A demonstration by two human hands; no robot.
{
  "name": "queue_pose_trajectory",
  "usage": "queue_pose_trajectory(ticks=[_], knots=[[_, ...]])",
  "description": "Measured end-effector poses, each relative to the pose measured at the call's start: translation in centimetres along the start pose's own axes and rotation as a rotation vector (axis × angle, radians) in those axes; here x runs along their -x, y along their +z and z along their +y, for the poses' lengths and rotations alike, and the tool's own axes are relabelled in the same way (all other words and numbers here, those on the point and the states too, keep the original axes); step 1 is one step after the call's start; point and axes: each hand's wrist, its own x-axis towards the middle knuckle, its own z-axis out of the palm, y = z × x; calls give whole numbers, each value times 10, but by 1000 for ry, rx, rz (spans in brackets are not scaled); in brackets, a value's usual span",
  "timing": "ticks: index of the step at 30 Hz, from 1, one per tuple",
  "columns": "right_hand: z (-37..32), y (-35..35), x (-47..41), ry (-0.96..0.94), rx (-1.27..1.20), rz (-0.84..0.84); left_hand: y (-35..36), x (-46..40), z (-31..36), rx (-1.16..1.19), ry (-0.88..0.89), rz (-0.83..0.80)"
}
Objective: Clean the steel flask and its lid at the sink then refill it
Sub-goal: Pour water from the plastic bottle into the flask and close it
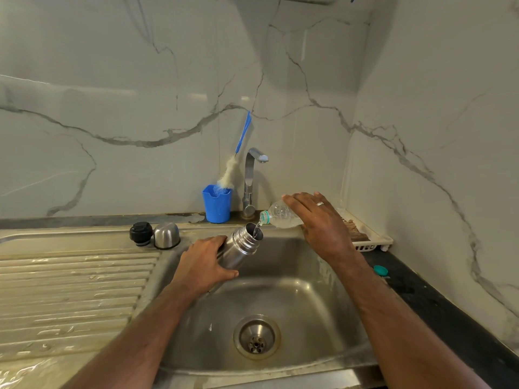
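My left hand [202, 262] grips the steel flask [243, 245] by its body and holds it tilted over the sink basin [295, 299], mouth up and to the right. My right hand [320, 220] holds a clear plastic bottle [280, 214] tipped on its side, neck just above the flask's mouth. A thin stream of water runs from the bottle into the flask. The flask's steel cup lid [166, 235] and black stopper [141, 233] stand side by side on the sink's rim at the left.
A blue cup [216, 204] with a bottle brush [230, 171] stands beside the tap [250, 181] at the back. The ribbed draining board [70, 290] lies left. A white rack [368, 237] and a teal bottle cap [380, 270] are on the right counter.
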Motion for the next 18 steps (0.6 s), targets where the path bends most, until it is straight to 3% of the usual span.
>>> queue_pose_trajectory(ticks=[18], knots=[[-3,-3,-1,1,-2,5,-1,0,1,3,-5,-11]])
